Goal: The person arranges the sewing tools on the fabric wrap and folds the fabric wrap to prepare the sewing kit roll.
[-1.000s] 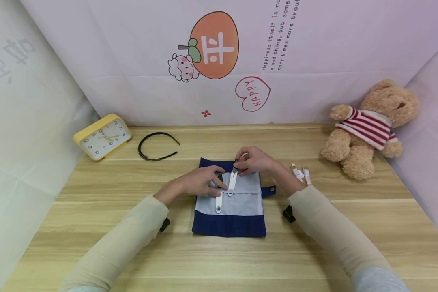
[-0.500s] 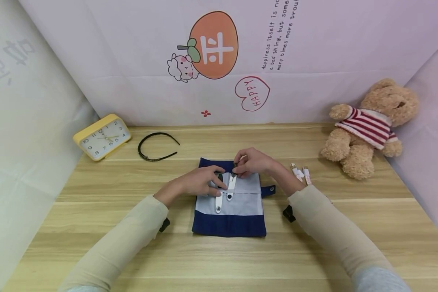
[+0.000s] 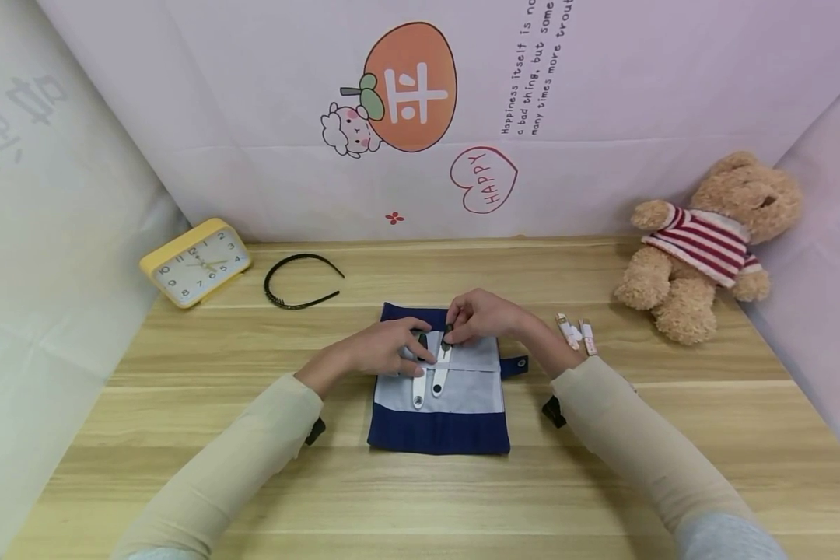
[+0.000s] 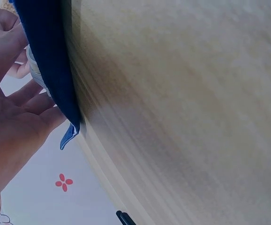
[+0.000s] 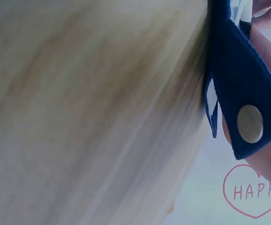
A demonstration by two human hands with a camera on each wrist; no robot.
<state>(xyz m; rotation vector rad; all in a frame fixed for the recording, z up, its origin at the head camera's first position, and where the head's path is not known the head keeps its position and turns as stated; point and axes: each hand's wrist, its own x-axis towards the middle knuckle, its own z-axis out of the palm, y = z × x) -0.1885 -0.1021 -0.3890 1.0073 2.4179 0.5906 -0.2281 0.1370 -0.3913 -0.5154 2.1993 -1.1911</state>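
Note:
A navy and grey fabric pouch [image 3: 439, 432] lies unfolded, its snap strap [image 3: 514, 365] sticking out to the right. My right hand [image 3: 488, 315] pinches the dark upper end of a slim white-handled tool [image 3: 439, 379]. The handle runs under the pouch's grey band, its end with a dark round hole showing below. To its left, a second white handle [image 3: 418, 391] lies in the same band. My left hand [image 3: 385, 346] rests over that one with spread fingers, hiding part of its dark top. In the left wrist view, the left fingers [image 4: 30, 101] lie along the pouch edge [image 4: 56, 65].
A yellow clock [image 3: 199, 263] and a black headband [image 3: 304, 281] stand and lie at the back left. Right of the pouch are small white cables [image 3: 577, 334], and a teddy bear [image 3: 707, 245] sits at the back right. A white printed backdrop [image 3: 266, 117] rises behind the table.
The right hand has moved a little toward the person, sliding the white-handled tool further down through the band, so more of its handle shows below. The left hand has stayed in place.

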